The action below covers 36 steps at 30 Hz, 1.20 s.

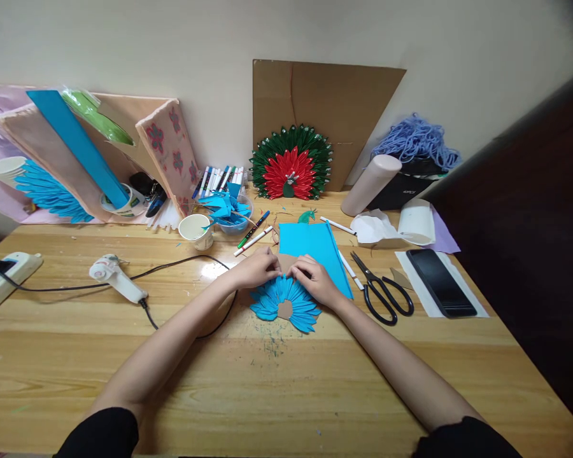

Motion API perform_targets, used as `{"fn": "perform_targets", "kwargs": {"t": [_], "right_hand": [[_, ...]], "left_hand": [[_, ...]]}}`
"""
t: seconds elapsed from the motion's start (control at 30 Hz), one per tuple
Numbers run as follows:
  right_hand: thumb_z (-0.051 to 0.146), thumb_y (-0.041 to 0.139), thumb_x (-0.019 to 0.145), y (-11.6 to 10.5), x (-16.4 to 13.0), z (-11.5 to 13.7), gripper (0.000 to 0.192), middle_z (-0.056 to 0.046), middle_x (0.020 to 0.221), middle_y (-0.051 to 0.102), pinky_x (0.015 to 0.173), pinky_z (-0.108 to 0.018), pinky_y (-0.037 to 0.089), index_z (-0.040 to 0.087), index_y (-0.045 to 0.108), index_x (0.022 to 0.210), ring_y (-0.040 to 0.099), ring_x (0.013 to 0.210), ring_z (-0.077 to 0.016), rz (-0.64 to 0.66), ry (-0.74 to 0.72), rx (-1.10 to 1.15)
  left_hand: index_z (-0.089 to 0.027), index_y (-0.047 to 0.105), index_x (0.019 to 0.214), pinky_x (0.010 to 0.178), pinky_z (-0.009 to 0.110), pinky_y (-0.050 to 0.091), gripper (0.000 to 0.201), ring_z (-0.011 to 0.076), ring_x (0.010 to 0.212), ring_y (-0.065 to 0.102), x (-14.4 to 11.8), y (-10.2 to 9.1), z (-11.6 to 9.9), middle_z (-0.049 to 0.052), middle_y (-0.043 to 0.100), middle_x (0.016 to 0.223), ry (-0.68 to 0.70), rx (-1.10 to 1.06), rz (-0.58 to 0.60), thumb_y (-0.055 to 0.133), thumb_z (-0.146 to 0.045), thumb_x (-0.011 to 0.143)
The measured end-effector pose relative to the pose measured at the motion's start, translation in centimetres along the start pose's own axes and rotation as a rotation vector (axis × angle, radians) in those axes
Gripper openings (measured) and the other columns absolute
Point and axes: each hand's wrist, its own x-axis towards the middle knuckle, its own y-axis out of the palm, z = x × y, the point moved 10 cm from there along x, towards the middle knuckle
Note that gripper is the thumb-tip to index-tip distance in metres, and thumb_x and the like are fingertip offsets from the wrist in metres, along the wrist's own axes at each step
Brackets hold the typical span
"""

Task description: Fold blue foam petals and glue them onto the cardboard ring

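Blue paper petals form one fan [286,306] lying flat on the wooden table [315,381], beside one pair of scissors [384,294]. Left hand [258,268] and right hand [315,280], palms down, fingers curled, pinch its upper edge.

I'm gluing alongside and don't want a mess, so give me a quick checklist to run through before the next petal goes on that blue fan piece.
1. Both hands on the work: ok. The left hand and right hand press the top edge of the blue paper fan.
2. Fan flat on the table: ok.
3. Glue gun within reach: ok, lying to the left; whether it is hot, cannot tell.
4. Glue gun cord out of the way: not ok, it runs under the left forearm.
5. Blue paper sheet at hand: ok, just behind the fan.
6. Scissors safe: ok, lying beside the right hand.
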Motion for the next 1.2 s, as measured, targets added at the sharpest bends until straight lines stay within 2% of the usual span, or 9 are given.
{"fn": "perform_targets", "kwargs": {"t": [0.17, 0.37, 0.77, 0.87, 0.97, 1.03, 1.1, 1.2], "right_hand": [[0.030, 0.043, 0.091, 0.2, -0.3, 0.4, 0.025, -0.003, 0.078, 0.063, 0.079, -0.034, 0.038, 0.020, 0.065, 0.082, 0.053, 0.079, -0.0172, 0.011, -0.052, 0.021], [0.026, 0.048, 0.087, 1.3, -0.6, 1.3, 0.019, -0.005, 0.080, 0.059, 0.074, -0.033, 0.040, 0.021, 0.067, 0.091, 0.050, 0.083, -0.0194, 0.096, -0.137, -0.077], [0.025, 0.048, 0.087, 1.7, -0.6, 1.6, 0.018, -0.005, 0.079, 0.058, 0.073, -0.034, 0.039, 0.021, 0.065, 0.090, 0.048, 0.083, -0.0201, 0.099, -0.162, -0.153], [0.024, 0.047, 0.087, 1.0, -0.4, 1.7, 0.019, -0.005, 0.080, 0.057, 0.075, -0.035, 0.038, 0.022, 0.065, 0.088, 0.048, 0.082, -0.0197, 0.080, -0.148, -0.160], [0.023, 0.046, 0.087, -1.6, -0.6, 0.7, 0.016, -0.005, 0.083, 0.057, 0.077, -0.035, 0.038, 0.022, 0.062, 0.087, 0.049, 0.085, -0.0201, -0.029, -0.010, -0.194], [0.024, 0.050, 0.083, -3.5, -1.5, -1.0, 0.010, -0.004, 0.081, 0.057, 0.071, -0.033, 0.040, 0.021, 0.057, 0.090, 0.051, 0.083, -0.0202, -0.102, 0.173, -0.231], [0.028, 0.057, 0.077, -4.2, -2.9, -2.7, 0.019, -0.002, 0.078, 0.056, 0.063, -0.030, 0.041, 0.021, 0.052, 0.093, 0.053, 0.076, -0.0194, -0.098, 0.329, -0.267], [0.036, 0.063, 0.072, -3.7, -4.5, -4.0, 0.028, -0.002, 0.081, 0.055, 0.060, -0.029, 0.043, 0.022, 0.049, 0.091, 0.055, 0.072, -0.0183, -0.062, 0.408, -0.273]], "left_hand": [[-0.015, 0.058, 0.084, 0.073, 0.030, 0.041, 0.019, 0.0186, 0.081, 0.053, -1.0, -1.0, 0.5, 0.006, 0.056, 0.082, -0.064, -0.075, -0.115, 0.049, -0.032, 0.084], [-0.016, 0.056, 0.091, 0.071, 0.028, 0.042, 0.019, 0.0165, 0.079, 0.052, -2.3, -0.4, 0.8, 0.005, 0.055, 0.089, -0.037, -0.129, -0.233, 0.059, -0.028, 0.076], [-0.018, 0.059, 0.090, 0.068, 0.028, 0.043, 0.017, 0.0161, 0.077, 0.052, -2.2, -0.3, 1.1, 0.003, 0.054, 0.083, -0.057, -0.101, -0.299, 0.060, -0.025, 0.075], [-0.017, 0.058, 0.093, 0.075, 0.030, 0.044, 0.016, 0.0178, 0.086, 0.053, -2.7, -1.1, 1.4, 0.005, 0.055, 0.091, -0.076, -0.122, -0.385, 0.054, -0.026, 0.079], [-0.015, 0.055, 0.094, 0.083, 0.036, 0.042, 0.016, 0.0206, 0.094, 0.053, -3.7, -2.3, 2.9, 0.010, 0.055, 0.097, -0.194, -0.084, -0.496, 0.048, -0.024, 0.082], [-0.015, 0.054, 0.093, 0.081, 0.038, 0.044, 0.016, 0.0212, 0.090, 0.054, -3.9, -2.3, 3.8, 0.010, 0.057, 0.095, -0.248, -0.080, -0.457, 0.049, -0.024, 0.080], [-0.015, 0.054, 0.092, 0.076, 0.036, 0.046, 0.017, 0.0201, 0.084, 0.056, -3.7, -1.8, 4.5, 0.009, 0.059, 0.093, -0.261, -0.129, -0.378, 0.052, -0.023, 0.077], [-0.015, 0.056, 0.091, 0.069, 0.032, 0.047, 0.023, 0.0183, 0.077, 0.057, -3.2, -1.6, 5.0, 0.007, 0.061, 0.089, -0.288, -0.225, -0.317, 0.058, -0.024, 0.070]]}}
